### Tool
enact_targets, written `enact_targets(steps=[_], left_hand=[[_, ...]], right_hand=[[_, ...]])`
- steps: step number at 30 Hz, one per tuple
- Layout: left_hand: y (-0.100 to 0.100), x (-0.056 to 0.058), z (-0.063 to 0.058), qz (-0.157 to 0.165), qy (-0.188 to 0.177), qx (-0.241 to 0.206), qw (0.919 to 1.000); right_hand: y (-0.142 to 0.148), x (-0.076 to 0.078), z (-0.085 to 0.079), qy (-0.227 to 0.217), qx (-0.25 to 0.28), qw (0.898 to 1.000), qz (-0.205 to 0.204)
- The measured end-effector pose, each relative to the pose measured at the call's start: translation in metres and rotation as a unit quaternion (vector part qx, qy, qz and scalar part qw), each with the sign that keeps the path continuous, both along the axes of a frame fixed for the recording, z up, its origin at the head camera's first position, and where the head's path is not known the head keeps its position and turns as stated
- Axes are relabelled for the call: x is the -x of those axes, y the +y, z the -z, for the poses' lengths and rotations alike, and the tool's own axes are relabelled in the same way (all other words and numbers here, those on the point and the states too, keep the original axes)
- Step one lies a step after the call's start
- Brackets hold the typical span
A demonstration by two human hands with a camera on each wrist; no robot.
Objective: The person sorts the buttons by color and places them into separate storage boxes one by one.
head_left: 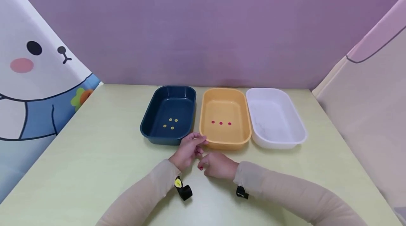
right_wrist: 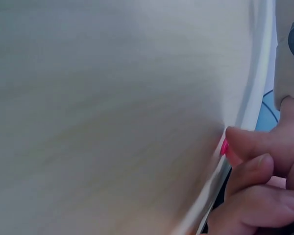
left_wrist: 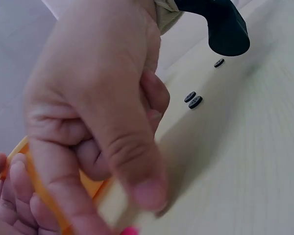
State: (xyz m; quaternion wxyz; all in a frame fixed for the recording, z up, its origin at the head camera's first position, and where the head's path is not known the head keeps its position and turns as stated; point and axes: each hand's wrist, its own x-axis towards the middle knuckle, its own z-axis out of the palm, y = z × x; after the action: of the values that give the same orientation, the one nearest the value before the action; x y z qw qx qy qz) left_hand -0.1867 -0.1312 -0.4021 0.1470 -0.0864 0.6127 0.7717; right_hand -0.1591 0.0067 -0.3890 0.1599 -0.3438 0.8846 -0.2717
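My right hand [head_left: 219,165] is low over the table, its index finger and thumb pinching a small red-pink button [head_left: 201,168] close to the tabletop. That pink button [right_wrist: 224,147] also shows at a fingertip in the right wrist view. My left hand [head_left: 189,148] is at the front left corner of the orange tray [head_left: 226,143], its fingers loosely bent near the rim. In the left wrist view, the left fingers [left_wrist: 22,196] overlap the orange tray, and the right hand [left_wrist: 98,107] fills the middle. Three red buttons [head_left: 221,123] lie in a row in the orange tray.
Left of the orange tray stands a dark blue tray [head_left: 168,140] with several yellow buttons [head_left: 172,127]. A white tray [head_left: 279,145] stands at its right. Black buttons [left_wrist: 196,102] lie on the table by the right arm. A purple backdrop [head_left: 206,28] rises behind.
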Motion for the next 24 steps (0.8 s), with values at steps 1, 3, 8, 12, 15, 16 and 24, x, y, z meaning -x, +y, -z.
enact_targets(steps=[1, 3, 8, 12, 15, 16, 24], left_hand=[[-0.0008, -0.0003, -0.0003, -0.003, 0.001, 0.0, 1.0], [-0.002, -0.0004, -0.0002, -0.005, 0.003, 0.0, 1.0], [-0.0013, 0.0008, -0.001, -0.008, 0.006, 0.003, 0.9999], [0.0008, 0.0027, -0.0035, -0.018, 0.015, 0.0, 0.9997], [0.0027, 0.0038, -0.004, -0.023, 0.017, 0.0, 0.9996], [0.0031, 0.0036, -0.0036, -0.023, 0.016, 0.001, 0.9996], [0.0035, -0.0001, 0.0015, -0.03, 0.016, -0.003, 0.9994]], right_hand=[[0.0011, 0.0003, 0.0, -0.007, -0.001, 1.0, 0.006], [0.0033, 0.0006, 0.0003, -0.022, -0.002, 1.0, 0.02], [0.0079, 0.0016, 0.0009, -0.039, 0.0, 0.999, 0.026], [0.0078, 0.0014, -0.0036, -0.024, -0.02, 0.999, 0.019], [0.0072, 0.0002, -0.007, -0.02, -0.037, 0.999, 0.02], [0.007, -0.0005, -0.0074, -0.023, -0.04, 0.999, 0.021], [0.0048, -0.0002, -0.0037, -0.049, -0.054, 0.997, 0.015]])
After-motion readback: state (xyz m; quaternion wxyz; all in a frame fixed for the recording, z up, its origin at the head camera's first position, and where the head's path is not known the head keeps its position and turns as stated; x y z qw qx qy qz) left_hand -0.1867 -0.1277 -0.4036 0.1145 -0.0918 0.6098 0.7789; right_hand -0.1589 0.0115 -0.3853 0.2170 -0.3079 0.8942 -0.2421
